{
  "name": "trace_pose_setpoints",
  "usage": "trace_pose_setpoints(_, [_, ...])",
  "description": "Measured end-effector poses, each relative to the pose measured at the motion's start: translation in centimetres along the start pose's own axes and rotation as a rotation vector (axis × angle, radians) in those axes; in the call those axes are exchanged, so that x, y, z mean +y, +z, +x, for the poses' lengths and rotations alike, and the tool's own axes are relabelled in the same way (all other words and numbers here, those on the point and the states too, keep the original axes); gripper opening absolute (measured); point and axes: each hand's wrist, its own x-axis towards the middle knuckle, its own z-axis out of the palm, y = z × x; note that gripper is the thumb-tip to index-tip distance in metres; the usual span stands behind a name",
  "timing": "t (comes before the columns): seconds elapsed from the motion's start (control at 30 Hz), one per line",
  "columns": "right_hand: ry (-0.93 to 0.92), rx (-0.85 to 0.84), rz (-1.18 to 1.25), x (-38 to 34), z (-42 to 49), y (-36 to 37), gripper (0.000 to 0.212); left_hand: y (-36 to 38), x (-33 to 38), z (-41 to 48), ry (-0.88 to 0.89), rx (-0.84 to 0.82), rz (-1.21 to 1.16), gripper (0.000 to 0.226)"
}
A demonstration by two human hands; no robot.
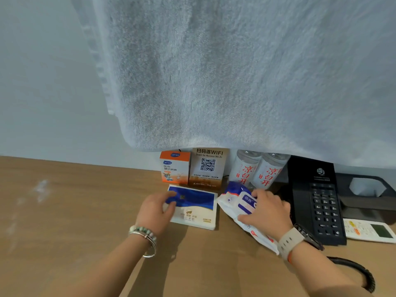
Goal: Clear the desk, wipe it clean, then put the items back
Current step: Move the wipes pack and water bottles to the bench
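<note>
Wipes packet lies diagonally under right hand, fingers curled gripping it; left hand pinches card over tissue pack.

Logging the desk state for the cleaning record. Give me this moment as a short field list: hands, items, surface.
left hand: pinches a blue card over the tissue pack
right hand: grips the wet wipes pack
back row: orange box, WiFi sign, two water bottles by the wall
right side: black phone, white remote
desk: wooden, with white smudges at left
overhead: grey towel hides the upper view
</note>
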Motion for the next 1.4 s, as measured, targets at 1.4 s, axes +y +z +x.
trace_pose_setpoints(1.4, [0.454, -0.35, 1.53, -12.1, -1.1, 3.5, 0.026, -3.5, -5.2, 1.5, -0.825, -0.277, -1.16, 0.058])
